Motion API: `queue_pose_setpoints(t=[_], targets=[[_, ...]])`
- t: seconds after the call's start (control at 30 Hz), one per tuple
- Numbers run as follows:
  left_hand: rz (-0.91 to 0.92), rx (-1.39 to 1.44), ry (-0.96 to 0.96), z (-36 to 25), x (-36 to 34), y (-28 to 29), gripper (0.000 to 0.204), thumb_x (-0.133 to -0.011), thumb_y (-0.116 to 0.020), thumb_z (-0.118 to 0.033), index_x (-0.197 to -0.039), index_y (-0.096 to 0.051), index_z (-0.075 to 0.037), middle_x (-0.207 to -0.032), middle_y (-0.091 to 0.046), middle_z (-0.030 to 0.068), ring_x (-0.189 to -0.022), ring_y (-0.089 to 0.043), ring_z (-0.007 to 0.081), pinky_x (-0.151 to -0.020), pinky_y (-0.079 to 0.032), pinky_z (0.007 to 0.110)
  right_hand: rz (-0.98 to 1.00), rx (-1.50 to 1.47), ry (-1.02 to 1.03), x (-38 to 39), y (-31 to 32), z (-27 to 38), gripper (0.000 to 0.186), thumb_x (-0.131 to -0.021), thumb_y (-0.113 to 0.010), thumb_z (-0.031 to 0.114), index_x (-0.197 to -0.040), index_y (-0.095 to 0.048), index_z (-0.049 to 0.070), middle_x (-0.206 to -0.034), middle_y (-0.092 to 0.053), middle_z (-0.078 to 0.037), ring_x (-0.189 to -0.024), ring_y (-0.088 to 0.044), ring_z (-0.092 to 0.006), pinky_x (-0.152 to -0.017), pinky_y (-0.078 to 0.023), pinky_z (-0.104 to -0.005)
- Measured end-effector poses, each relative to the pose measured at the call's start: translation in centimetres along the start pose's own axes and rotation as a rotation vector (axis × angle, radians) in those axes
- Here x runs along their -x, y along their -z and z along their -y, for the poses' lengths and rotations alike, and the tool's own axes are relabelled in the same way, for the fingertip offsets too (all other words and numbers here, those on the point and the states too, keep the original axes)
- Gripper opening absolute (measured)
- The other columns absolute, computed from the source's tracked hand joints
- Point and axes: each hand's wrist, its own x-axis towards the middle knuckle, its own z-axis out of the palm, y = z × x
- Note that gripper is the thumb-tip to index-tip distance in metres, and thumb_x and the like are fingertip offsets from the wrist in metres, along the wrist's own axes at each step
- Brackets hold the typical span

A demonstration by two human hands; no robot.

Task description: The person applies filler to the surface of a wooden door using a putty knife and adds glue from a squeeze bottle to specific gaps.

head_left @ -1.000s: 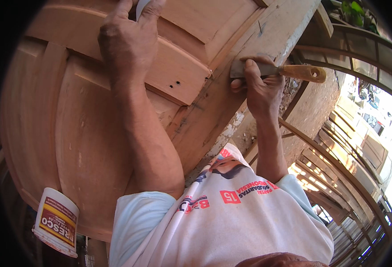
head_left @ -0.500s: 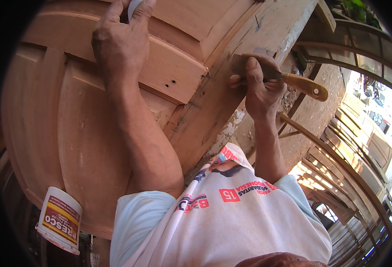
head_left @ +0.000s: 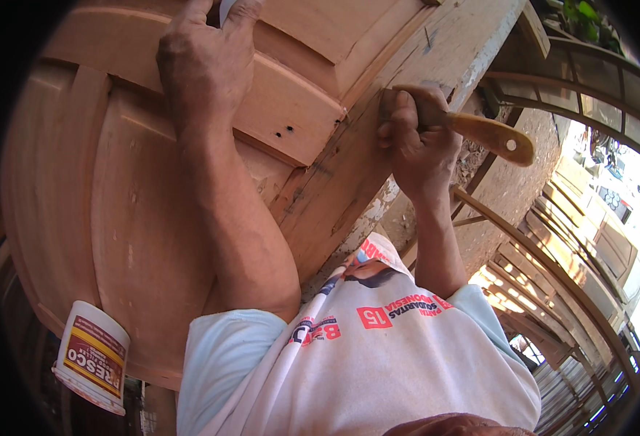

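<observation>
My left hand [head_left: 203,65] rests high on a raised panel of the wooden door [head_left: 116,218]. Its fingertips pinch a small pale object [head_left: 227,9] that the top edge of the view cuts off. My right hand [head_left: 414,138] is closed around a tool with a light wooden handle [head_left: 494,136], and the handle sticks out to the right. The tool's working end is pressed against the door's worn side edge [head_left: 378,160] and is hidden under my fingers.
A white plastic tub with a red and yellow label [head_left: 91,356] stands at the lower left beside the door. Curved wooden frames and slatted pieces [head_left: 567,240] are stacked on the right. My white printed shirt [head_left: 363,363] fills the bottom.
My right hand has turned the tool, so the handle's end sits lower and the grey blade seen before is covered by my fingers. My left hand has barely shifted.
</observation>
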Motion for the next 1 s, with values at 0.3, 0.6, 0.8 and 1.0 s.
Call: queue_pose_setpoints(t=[0.3,0.6,0.8,1.0], targets=[[-0.112,-0.134,-0.162,-0.3,1.0,-1.1,0.029,-0.097,-0.076,-0.028,-0.100,-0.070,0.000,-0.078,-0.067,0.0049,-0.071,-0.059,0.0140,-0.067,-0.050,0.034,-0.069,-0.011,-0.104,-0.9,1.5,1.2,0.012,-0.099,-0.065,0.011,-0.105,-0.070,0.001,-0.090,-0.070,-0.013,-0.081,-0.069,-0.0229,-0.070,-0.054,-0.0338],[-0.085,-0.110,-0.107,-0.9,1.0,-0.6,0.030,-0.097,-0.075,-0.029,-0.097,-0.070,0.000,-0.076,-0.066,0.0054,-0.070,-0.059,0.0137,-0.066,-0.050,0.034,0.389,0.265,0.238,0.0,2.3,2.7,0.015,-0.096,-0.071,0.014,-0.109,-0.072,0.007,-0.099,-0.066,-0.012,-0.087,-0.069,-0.0319,-0.075,-0.054,-0.0385],[-0.054,-0.110,-0.008,-0.9,0.6,-0.7,0.031,-0.097,-0.076,-0.029,-0.097,-0.070,0.001,-0.075,-0.065,0.0056,-0.070,-0.059,0.0134,-0.066,-0.050,0.034,-0.058,0.490,0.358,-2.2,2.4,1.2,0.016,-0.096,-0.070,0.013,-0.111,-0.072,0.009,-0.106,-0.069,-0.010,-0.091,-0.070,-0.0317,-0.078,-0.056,-0.0391],[-0.088,-0.118,-0.114,-1.2,1.0,-0.6,0.032,-0.098,-0.075,-0.031,-0.098,-0.070,0.001,-0.075,-0.066,0.0071,-0.069,-0.060,0.0151,-0.065,-0.050,0.035,0.407,0.234,0.339,0.3,2.4,3.1,0.019,-0.095,-0.072,0.011,-0.114,-0.073,0.009,-0.104,-0.070,-0.010,-0.088,-0.072,-0.0281,-0.073,-0.058,-0.0354]])
